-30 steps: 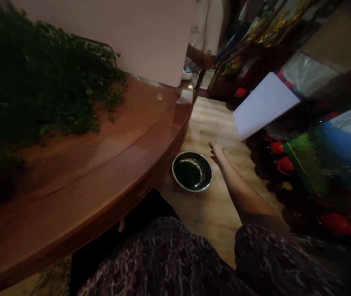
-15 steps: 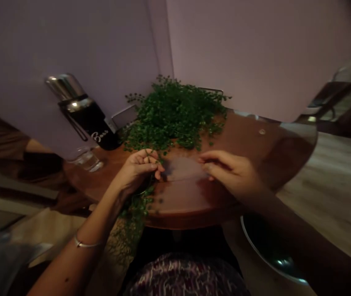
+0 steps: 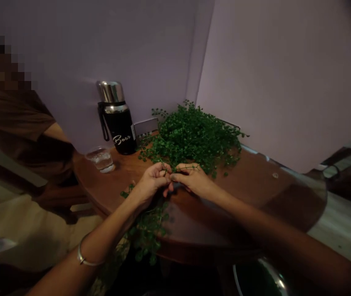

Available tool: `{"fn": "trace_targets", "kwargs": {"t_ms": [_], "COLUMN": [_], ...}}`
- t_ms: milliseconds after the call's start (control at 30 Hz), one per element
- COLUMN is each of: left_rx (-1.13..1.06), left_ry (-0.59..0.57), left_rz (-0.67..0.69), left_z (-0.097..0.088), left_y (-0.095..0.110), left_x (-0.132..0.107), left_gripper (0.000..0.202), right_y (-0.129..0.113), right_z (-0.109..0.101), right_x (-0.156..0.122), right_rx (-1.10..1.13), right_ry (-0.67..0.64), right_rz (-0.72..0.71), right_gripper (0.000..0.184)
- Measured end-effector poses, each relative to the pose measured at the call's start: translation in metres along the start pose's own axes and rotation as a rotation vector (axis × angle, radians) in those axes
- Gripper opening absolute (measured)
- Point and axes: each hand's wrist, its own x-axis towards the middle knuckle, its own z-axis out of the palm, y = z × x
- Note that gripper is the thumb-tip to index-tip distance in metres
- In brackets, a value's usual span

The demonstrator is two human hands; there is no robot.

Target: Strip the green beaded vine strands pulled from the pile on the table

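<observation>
Left hand, right hand — drawn together, fingertips pinching one thin leafy sprig — above a polished wooden table.

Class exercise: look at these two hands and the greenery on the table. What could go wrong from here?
The thin stem held between the left hand and right hand might snap if tugged. The sprigs trailing over the edge of the wooden table could slide to the floor. The glass of water could tip if knocked, wetting the table.
</observation>
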Motion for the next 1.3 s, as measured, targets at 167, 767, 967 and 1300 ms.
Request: {"fn": "trace_targets", "kwargs": {"t_ms": [167,767,967,1300], "left_rx": [-0.006,-0.084,-0.036,-0.165], "left_ry": [0.123,0.089,0.083,0.059], "left_rz": [-0.087,-0.094,-0.079,-0.079], "left_z": [0.002,-0.003,-0.001,-0.005], "left_y": [0.006,0.009,0.007,0.007], "left_x": [-0.001,-0.005,-0.005,-0.003], "left_gripper": [0.017,0.009,0.009,0.013], "right_y": [0.023,0.018,0.021,0.016], "right_z": [-0.005,-0.001,0.0,-0.01], "right_x": [0.008,-0.002,-0.001,-0.002], "right_rx": [-0.299,0.829,0.924,0.615], "right_ry": [-0.098,-0.115,-0.198,-0.101], "right_rz": [-0.258,0.349,0.433,0.327], "right_gripper": [0.016,0.031,0.025,0.028]}}
